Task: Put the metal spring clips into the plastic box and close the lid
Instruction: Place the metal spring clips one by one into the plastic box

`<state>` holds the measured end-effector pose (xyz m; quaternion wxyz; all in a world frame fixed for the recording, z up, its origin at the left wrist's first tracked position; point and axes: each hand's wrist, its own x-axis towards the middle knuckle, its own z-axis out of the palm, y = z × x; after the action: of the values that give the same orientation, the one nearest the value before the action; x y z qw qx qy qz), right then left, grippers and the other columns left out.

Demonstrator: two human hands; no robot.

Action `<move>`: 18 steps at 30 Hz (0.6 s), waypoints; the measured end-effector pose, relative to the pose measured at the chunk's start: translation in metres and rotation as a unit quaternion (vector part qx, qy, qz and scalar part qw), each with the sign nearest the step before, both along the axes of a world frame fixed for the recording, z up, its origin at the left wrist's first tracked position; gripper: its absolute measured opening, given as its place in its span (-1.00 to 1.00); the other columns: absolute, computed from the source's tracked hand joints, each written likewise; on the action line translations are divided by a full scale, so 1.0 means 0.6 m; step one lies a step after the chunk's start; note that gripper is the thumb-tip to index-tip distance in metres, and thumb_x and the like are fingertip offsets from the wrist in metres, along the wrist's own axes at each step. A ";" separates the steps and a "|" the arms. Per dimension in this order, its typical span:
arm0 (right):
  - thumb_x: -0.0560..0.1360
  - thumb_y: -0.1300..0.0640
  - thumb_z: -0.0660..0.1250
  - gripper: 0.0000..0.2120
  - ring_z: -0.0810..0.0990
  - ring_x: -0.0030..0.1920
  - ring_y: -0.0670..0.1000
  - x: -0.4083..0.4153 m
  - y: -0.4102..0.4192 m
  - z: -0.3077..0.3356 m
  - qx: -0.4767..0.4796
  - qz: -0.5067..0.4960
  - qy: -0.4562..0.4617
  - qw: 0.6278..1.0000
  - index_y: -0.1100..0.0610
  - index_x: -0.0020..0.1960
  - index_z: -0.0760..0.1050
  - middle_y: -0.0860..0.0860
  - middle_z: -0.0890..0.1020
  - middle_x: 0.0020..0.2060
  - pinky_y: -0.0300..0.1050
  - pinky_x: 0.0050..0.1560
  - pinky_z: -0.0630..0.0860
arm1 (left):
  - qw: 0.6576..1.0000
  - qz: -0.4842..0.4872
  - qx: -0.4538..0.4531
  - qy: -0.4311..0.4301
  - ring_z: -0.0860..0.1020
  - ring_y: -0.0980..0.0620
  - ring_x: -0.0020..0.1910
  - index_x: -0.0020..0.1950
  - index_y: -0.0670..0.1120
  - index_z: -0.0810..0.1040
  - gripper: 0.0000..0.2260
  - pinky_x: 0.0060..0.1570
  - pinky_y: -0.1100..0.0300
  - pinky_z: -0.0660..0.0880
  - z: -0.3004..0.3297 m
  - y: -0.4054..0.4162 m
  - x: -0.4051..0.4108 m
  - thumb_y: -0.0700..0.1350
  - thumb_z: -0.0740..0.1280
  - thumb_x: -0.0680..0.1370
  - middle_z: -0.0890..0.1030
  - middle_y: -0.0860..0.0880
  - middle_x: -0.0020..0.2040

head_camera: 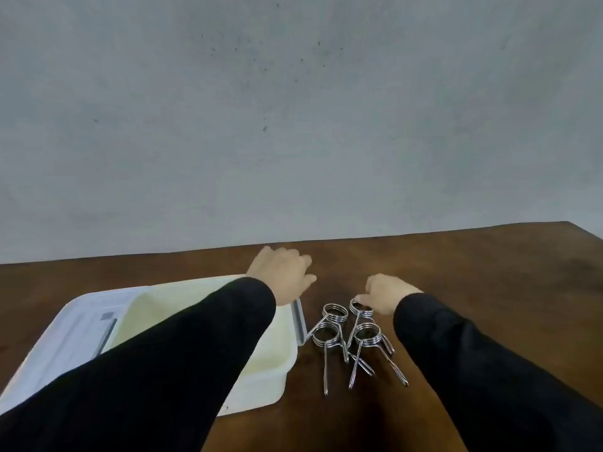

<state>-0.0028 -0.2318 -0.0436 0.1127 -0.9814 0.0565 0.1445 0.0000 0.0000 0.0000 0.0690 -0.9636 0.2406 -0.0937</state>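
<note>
Four spring clips (354,337) lie between both hands, touching the right (385,293).

Both arms in long black sleeves (169,360), plain matte fabric, no logos or cuffs buttons visible, snug at wrists. Left hand (283,272) & right hand (386,293) bare, no gloves, rings, watch.

L sleeve (156,363) is covering much of the plastic box (267,370) interior; contents can't be told. Lid (65,331) is running under it. R hand (386,293) is hiding its fingertips and part of the far clip (359,306); grip unclear. Both forearms are cut off at the bottom edge.
</note>
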 end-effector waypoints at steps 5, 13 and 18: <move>0.56 -0.10 0.29 -0.66 0.63 -0.07 0.11 -0.001 0.016 -0.069 0.019 -0.039 0.032 0.999 0.19 0.03 0.57 0.05 0.61 -0.15 -0.09 -0.12 0.48 | 0.998 0.015 -0.012 0.058 0.59 -0.08 0.05 0.25 -0.03 0.58 -0.57 0.13 -0.04 0.41 -0.048 -0.004 -0.020 0.16 0.04 0.66 0.65 -0.04 0.09; 0.48 -0.05 0.42 -0.71 0.62 -0.08 0.17 0.006 0.024 -0.109 0.048 -0.133 -0.032 0.989 0.19 -0.02 0.55 0.14 0.68 -0.04 -0.10 -0.12 0.45 | 0.995 0.023 -0.069 0.070 0.59 -0.05 0.10 0.23 -0.04 0.61 -0.57 0.35 -0.04 0.34 -0.052 0.004 -0.021 0.14 0.04 0.67 0.66 -0.02 0.12; 0.48 -0.04 0.39 -0.72 0.62 -0.18 0.17 0.008 0.024 -0.114 0.073 -0.144 -0.068 0.984 0.20 -0.13 0.57 0.11 0.67 -0.20 -0.11 -0.19 0.44 | 0.991 0.012 -0.130 0.013 0.60 -0.03 0.03 0.14 -0.03 0.64 -0.62 0.18 0.01 0.46 -0.027 0.028 -0.025 0.13 0.10 0.66 0.67 0.02 0.04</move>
<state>0.0019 -0.2176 -0.1118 0.2078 -0.9596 0.1787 0.0636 -0.0149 0.0171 -0.0162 -0.0592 -0.9684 0.2155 -0.1111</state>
